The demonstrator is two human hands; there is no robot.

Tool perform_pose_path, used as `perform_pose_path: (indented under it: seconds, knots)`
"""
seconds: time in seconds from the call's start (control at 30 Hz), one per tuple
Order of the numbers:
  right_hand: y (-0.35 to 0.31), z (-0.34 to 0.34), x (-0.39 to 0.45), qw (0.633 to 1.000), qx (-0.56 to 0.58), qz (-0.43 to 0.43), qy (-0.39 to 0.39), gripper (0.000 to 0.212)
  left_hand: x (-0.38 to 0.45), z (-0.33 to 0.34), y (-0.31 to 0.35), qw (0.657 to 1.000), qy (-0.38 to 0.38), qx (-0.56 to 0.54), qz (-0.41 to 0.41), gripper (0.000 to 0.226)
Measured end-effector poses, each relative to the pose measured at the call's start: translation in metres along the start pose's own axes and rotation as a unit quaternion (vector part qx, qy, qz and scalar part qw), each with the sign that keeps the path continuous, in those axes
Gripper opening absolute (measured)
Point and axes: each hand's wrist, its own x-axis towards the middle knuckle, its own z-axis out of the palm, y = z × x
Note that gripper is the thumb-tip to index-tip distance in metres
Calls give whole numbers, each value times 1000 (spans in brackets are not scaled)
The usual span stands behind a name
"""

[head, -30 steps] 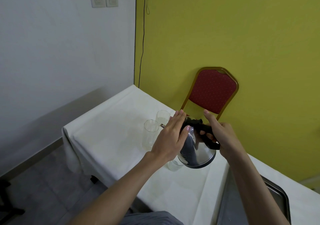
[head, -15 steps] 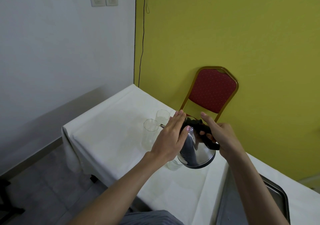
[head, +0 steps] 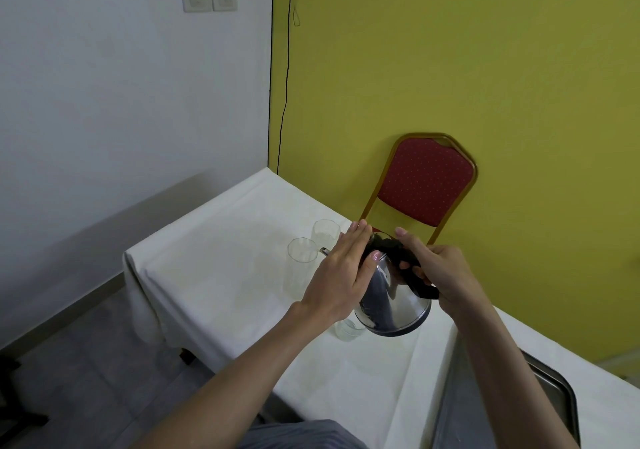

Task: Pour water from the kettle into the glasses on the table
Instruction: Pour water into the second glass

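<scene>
Right hand: the right hand (head: 440, 275) is wrapped round the black handle of the kettle (head: 394, 296), index finger stretched up over the top, a touch straighter than a second ago.
Left hand: the left hand (head: 341, 272) lies flat and open against the kettle's lid and side, fingers together, gripping nothing.
Kettle: held off the surface (head: 207, 275), tipped toward the glasses, spout at the near glass (head: 302, 258); barely moved over the last second.
Glasses: the far glass (head: 325, 231) stands just behind; a third glass (head: 348, 329) peeks out under the kettle.
Water: no stream visible; levels too hard to tell.
Meaning: the pour looks in progress or about to start, steadied by both hands.
</scene>
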Motion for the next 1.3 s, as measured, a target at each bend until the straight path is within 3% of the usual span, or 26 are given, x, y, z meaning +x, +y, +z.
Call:
perform_pose_path:
  seconds: [1.3]
  knots:
    - [3,6,10,1000,12,-15,-10,46,6,-3,-11,1000,-15,0,-1,58]
